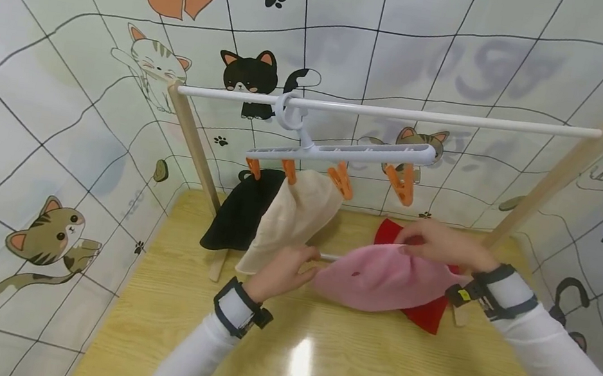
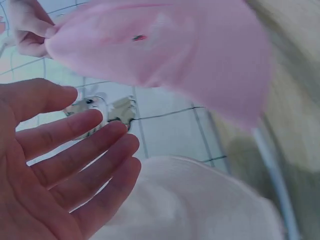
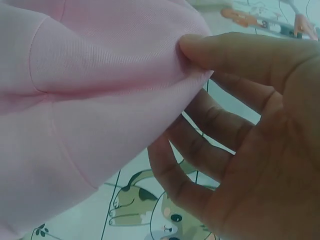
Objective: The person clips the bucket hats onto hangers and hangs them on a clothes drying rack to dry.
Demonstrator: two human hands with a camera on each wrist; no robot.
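Right hand [image 3: 240, 135] pinches the pink hat [image 3: 90, 100]. The left wrist view alone shows the left hand [image 2: 60, 170] with fingers spread, holding nothing.

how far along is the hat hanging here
Done: the black hat and beige hat hang from the hanger's orange clips. In hand: the right hand pinches the pink hat; the left hand is open beside it. Left: two free clips, the red hat on the table.
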